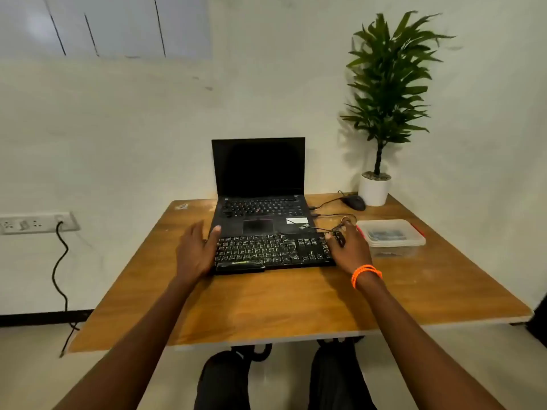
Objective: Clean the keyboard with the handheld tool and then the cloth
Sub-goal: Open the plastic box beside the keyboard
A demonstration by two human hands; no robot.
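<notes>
A black rectangular plastic keyboard [273, 251] with pale key legends lies on the wooden table [266, 303], about mid-table, its far edge just in front of the open black laptop [260, 196]. A dark, flat oblong object [239, 266] rests against the near left part of the keyboard; what it is cannot be made out. The left hand [195, 251] rests at the keyboard's left end with its fingers straight and spread, the thumb lying along the far left corner. The right hand [350, 247], with orange bands [366, 273] on the wrist, sits at the keyboard's right end, its fingers curled round a small dark object [339, 236] with a thin cable running from it.

Just right of that hand stands a clear plastic lidded box [392, 235] with red clips. Farther back on the right are a black wired mouse [353, 202] and a green leafy plant in a white pot [374, 189]. On the left wall a white socket strip [35, 222] holds a black cord.
</notes>
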